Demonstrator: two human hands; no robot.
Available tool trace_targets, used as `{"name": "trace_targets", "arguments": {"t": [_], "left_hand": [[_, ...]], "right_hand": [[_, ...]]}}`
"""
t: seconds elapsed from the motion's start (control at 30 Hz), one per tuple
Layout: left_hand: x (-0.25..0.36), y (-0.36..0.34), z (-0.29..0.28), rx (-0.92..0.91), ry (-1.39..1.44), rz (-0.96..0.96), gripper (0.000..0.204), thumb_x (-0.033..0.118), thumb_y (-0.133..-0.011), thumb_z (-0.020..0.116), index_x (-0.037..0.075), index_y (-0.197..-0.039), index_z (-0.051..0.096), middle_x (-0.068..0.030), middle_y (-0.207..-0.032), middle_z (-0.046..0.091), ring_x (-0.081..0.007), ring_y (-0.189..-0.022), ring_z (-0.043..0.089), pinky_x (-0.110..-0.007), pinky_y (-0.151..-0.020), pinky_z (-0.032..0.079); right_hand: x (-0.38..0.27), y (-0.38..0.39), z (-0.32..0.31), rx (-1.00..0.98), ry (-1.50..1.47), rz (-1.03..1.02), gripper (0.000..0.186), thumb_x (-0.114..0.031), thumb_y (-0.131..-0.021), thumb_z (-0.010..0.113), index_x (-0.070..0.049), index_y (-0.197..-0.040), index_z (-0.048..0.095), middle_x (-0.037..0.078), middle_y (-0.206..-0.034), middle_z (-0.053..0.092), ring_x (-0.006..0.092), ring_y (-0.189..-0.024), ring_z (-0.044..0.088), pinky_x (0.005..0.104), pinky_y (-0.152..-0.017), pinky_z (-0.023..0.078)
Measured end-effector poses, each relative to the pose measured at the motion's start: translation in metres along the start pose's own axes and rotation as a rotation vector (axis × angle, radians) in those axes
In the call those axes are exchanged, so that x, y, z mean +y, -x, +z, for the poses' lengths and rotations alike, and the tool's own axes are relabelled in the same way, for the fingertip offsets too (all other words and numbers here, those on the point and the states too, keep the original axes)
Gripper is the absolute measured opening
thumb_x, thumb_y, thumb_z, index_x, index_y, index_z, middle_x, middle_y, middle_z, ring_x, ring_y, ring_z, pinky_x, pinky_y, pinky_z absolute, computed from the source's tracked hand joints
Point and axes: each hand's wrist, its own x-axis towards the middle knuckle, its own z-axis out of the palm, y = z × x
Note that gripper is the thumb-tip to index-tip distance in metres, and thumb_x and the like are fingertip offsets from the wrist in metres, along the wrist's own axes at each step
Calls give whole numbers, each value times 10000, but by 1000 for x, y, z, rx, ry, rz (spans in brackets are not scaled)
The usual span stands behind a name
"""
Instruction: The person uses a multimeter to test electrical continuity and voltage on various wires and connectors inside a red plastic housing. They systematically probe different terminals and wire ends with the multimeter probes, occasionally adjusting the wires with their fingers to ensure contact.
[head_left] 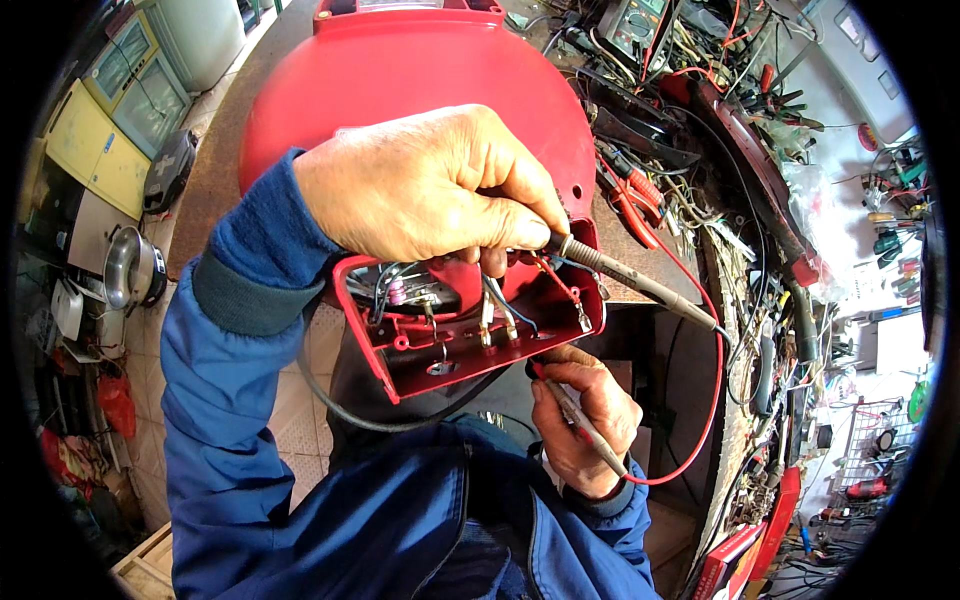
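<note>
My left hand (430,185) reaches across a red plastic appliance (410,75) and pinches a grey test probe (645,284) with a dark lead. This probe slants from my fingers down to the right; its tip is hidden behind them. Below is the appliance's open red compartment (450,372), showing wires, metal terminals and white connectors (487,318). Just under its lower right edge, my right hand (592,405) grips a second test probe (585,430) with a red lead (715,400). Its front end points up toward the compartment, but I cannot tell whether it touches anything.
On the bench at right lie red-handled pliers (635,200), tangled wires and many tools. A multimeter (640,22) sits at the far right of the bench. Red boxes (735,560) stand low right. At left are a yellow cabinet (95,150) and a steel pot (130,268).
</note>
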Motion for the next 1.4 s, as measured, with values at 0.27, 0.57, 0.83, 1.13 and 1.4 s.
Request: {"name": "trace_targets", "arguments": {"t": [0.27,0.57,0.83,1.13,1.4], "left_hand": [[1,1,1,-7,48,-24,209,76,-982,625,-32,-1142,706,-73,-890,723,-104,-706,703,-217,-615,552],[-1,1,0,-2,55,-21,217,75,-977,640,-28,-1156,707,-70,-881,726,-98,-691,681,-217,-604,527],[4,1,1,3,46,-36,226,87,-976,645,-35,-1156,705,-78,-877,733,-99,-693,686,-217,-599,526],[2,1,0,-4,47,-45,236,100,-987,631,-41,-1164,698,-79,-874,731,-104,-689,682,-222,-594,530],[4,1,0,-8,42,-43,232,97,-988,627,-41,-1159,700,-79,-876,731,-101,-687,679,-229,-598,531]], "right_hand": [[5,4,-1,-25,-109,64,208,104,-799,704,37,-982,633,193,-1031,727,205,-860,715,302,-753,568],[4,4,-4,-48,-100,72,197,82,-821,706,43,-998,628,197,-1061,720,197,-877,710,304,-762,571],[10,5,-1,-29,-92,35,262,-2,-796,760,-30,-1024,632,201,-1060,727,314,-891,741,357,-752,593],[6,3,-4,-49,-149,34,231,7,-825,738,3,-1028,627,212,-1081,713,303,-918,736,352,-781,588],[10,5,-3,-14,-315,112,172,-30,-866,714,48,-1003,644,222,-1105,702,279,-953,718,348,-830,561]]}}
